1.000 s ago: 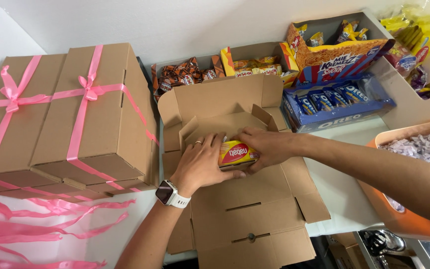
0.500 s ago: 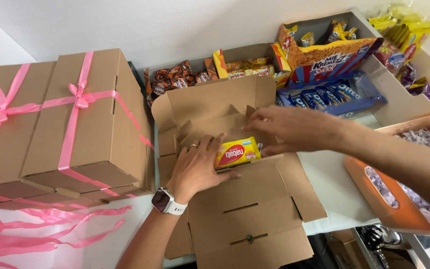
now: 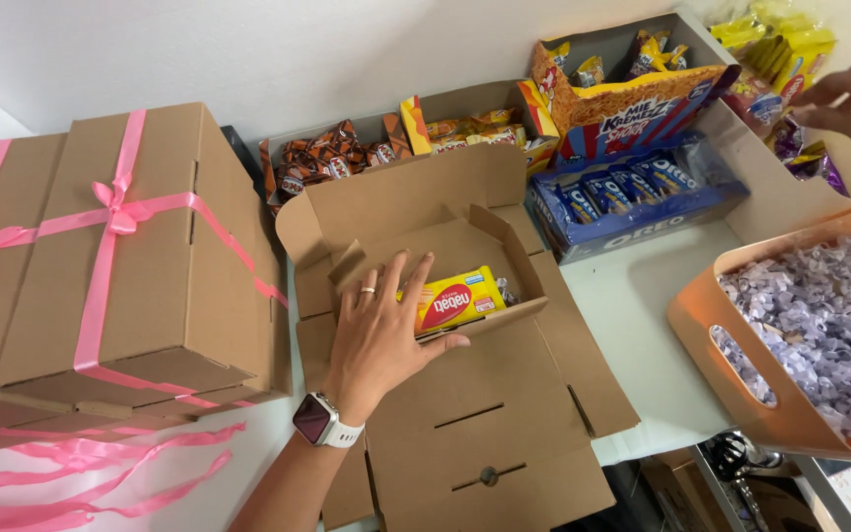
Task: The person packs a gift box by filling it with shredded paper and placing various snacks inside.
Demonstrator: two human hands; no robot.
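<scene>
The left hand (image 3: 378,335) lies flat with fingers spread on the front wall of an open cardboard mailer box (image 3: 445,325) at the middle of the table. The fingertips touch the left end of a yellow wafer packet with a red oval label (image 3: 455,301), which lies inside the box tray toward its front edge; the palm presses down and nothing is gripped. A smartwatch with a white band (image 3: 319,422) sits on that wrist.

The right hand (image 3: 849,99) is far off at two o'clock, near the frame's edge, fingers loosely curled and open, holding nothing. It hovers over yellow and purple snack packets (image 3: 785,44) in a cardboard tray.

At twelve o'clock from the mailer box stands a tray of brown and orange wrapped snacks (image 3: 347,158). At one o'clock is a blue display carton of sandwich biscuits (image 3: 632,202), with an orange and blue snack carton (image 3: 627,99) behind it. At three o'clock an orange bin of shredded lilac paper (image 3: 810,325) leans over the table edge. At nine o'clock sit closed cardboard boxes tied with pink ribbon (image 3: 110,256).
</scene>
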